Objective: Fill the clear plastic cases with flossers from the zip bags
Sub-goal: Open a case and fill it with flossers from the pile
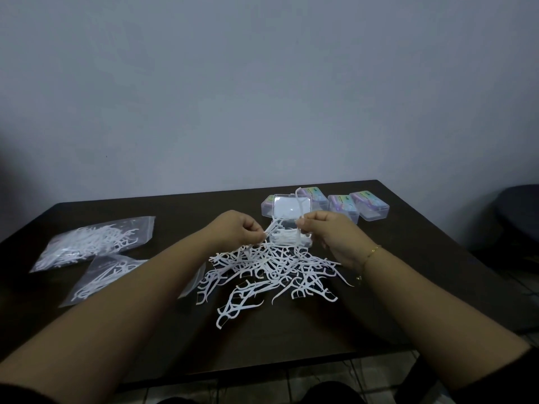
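Observation:
A pile of loose white flossers (271, 272) lies spread on the dark table (291, 339). Behind it stands an open clear plastic case (287, 239) with its lid (290, 209) raised and some flossers inside. My left hand (236, 230) pinches a flosser just left of the case. My right hand (331, 231) pinches another flosser (299, 205) upright at the case's right side. Two zip bags hold flossers at the left: one farther back (93, 243), one nearer (99, 279), partly under my left forearm.
Several closed clear cases with coloured labels (342, 207) stand in a row at the back right of the table. A dark chair (519, 211) sits beyond the table's right edge. A plain wall rises behind the table.

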`<state>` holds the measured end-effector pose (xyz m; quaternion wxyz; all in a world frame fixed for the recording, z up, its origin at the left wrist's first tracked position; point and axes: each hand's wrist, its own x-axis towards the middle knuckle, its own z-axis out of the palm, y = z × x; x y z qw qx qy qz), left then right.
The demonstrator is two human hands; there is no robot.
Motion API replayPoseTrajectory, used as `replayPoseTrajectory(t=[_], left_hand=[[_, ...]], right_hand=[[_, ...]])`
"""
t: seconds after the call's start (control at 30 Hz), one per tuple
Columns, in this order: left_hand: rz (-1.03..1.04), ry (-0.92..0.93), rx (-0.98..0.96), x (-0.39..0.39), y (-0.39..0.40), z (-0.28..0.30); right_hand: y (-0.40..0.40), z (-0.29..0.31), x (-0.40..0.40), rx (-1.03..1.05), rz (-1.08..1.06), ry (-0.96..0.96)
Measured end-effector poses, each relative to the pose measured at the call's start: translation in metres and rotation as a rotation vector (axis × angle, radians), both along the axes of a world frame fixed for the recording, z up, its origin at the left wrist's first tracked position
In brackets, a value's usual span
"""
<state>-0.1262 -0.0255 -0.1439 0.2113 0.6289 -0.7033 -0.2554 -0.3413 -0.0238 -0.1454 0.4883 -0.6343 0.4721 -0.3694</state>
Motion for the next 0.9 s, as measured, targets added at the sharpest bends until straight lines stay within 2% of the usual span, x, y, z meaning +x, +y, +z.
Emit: replayPoseTrajectory(t=[0.17,0.3,0.37,0.5,0.57,0.73,0.9], left_hand=[[0.032,0.055,-0.026,-0.001,-0.007,-0.006],[0.048,0.075,-0.125,-0.007,-0.018,-0.006],[0.025,-0.031,-0.153,-0.011,-0.026,-0.005],[-0.056,-0.509,-0.169,-0.018,-0.042,0.001],[-0.084,-0.648,-0.199,-0.022,-0.049,0.004],[-0.159,-0.85,-0.188,-0.044,-0.064,0.009],[-0.211,-0.969,-0.19,-0.059,-0.072,0.005]], right_hand=[[-0.008,-0.002,-0.004,0.023,-0.05,-0.041],[-0.019,-0.003,-0.012,0.092,-0.068,-0.225],[-0.024,-0.004,-0.016,0.087,-0.085,-0.234],[-0.028,-0.01,-0.021,0.056,-0.126,-0.126],[-0.03,-0.012,-0.023,0.053,-0.135,-0.111],[-0.036,-0.014,-0.023,0.053,-0.144,-0.099],[-0.038,-0.013,-0.024,0.056,-0.145,-0.11]])
